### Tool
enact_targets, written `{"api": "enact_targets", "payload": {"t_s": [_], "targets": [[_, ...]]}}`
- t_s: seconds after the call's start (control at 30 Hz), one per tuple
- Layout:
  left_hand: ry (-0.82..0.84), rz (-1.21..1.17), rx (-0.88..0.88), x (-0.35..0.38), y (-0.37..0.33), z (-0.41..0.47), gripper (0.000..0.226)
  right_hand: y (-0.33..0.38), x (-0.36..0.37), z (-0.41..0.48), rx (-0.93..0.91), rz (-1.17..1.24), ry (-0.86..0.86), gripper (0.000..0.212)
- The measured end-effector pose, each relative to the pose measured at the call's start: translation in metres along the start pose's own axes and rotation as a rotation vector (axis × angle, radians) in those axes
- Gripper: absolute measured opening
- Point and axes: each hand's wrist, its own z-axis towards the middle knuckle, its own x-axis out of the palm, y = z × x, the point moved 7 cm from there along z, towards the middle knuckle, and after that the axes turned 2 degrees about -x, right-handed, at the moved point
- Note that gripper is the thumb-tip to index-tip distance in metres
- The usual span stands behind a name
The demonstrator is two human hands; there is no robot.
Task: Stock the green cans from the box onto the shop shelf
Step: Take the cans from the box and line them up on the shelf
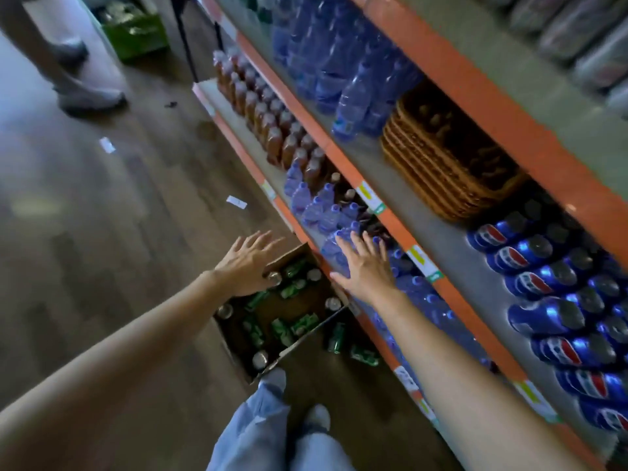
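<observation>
1. The shop shelf [396,226] runs along the right with orange front rails. Its lowest level sits just beside the box, and no green can shows on it.
2. The box [299,345] is an open brown cardboard carton. It stands on the wooden floor against the foot of the shelf, just ahead of the person's shoes.
3. The left hand [244,263] is spread flat with straight fingers and grips nothing. It hovers over the box's far left corner, directly above the cans there.
4. The right hand [363,266] is likewise splayed and empty. It is to the right of the box, over the lower shelf's edge and the blue-capped water bottles [319,209].
5. The green cans [282,331] are small, dark green with pale lettering and silver tops.
   - They are scattered loosely in the box below and between the two hands.
   - About five stand upright and about six lie on their sides, though blur prevents a firm count.
6. Two loose cans [336,338] lie on their sides on the floor, between the box and the shelf's base, below the right forearm.
</observation>
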Motion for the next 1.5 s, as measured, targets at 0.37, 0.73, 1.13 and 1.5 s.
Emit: {"api": "enact_targets", "payload": {"t_s": [0.37, 0.73, 1.13, 1.5], "targets": [[0.274, -0.135, -0.195, 0.210, 0.076, 0.019, 0.082, -0.001, 0.183, 0.102, -0.070, 0.047, 0.244, 0.076], [0.288, -0.236, -0.199, 0.444, 0.101, 0.121, 0.080, -0.038, 0.420, 0.215, -0.202, 0.149, 0.507, 0.070], [0.368, -0.315, -0.162, 0.581, 0.129, 0.209, 0.090, -0.039, 0.584, 0.270, -0.376, 0.089, 0.753, 0.079], [0.471, -0.113, 0.136, 0.600, 0.128, 0.248, 0.098, -0.046, 0.621, 0.285, -0.416, 0.039, 0.810, 0.084]]}}
